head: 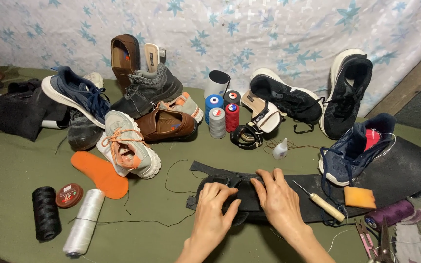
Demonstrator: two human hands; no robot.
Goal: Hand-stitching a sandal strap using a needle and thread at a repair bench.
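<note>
Both my hands press down on a black sandal (242, 192) lying flat on the green cloth (10, 170) in front of me. My left hand (214, 209) lies over its near side, fingers curled and narrow on the dark upper; my right hand (279, 197) covers the far side, fingers spread a little, tips on the strap near the middle. Neither hand holds a tool.

I judge this as the positioning step: the sandal is being held and smoothed flat, with stitching not yet begun. The next move seems to call for a steady grip from one hand while the other reaches for the wooden-handled awl (320, 200), which lies just beside my right hand on a black rubber sheet (405, 170).

A loose black thread (171, 180) trails off to the left of the sandal. A white spool (85, 221), a black spool (45, 213) and an orange insole (101, 173) sit well apart to the left.

My palms hide most of the sandal, so any tear or seam cannot be made out. Scissors (381, 241) are cut off at the lower edge.
</note>
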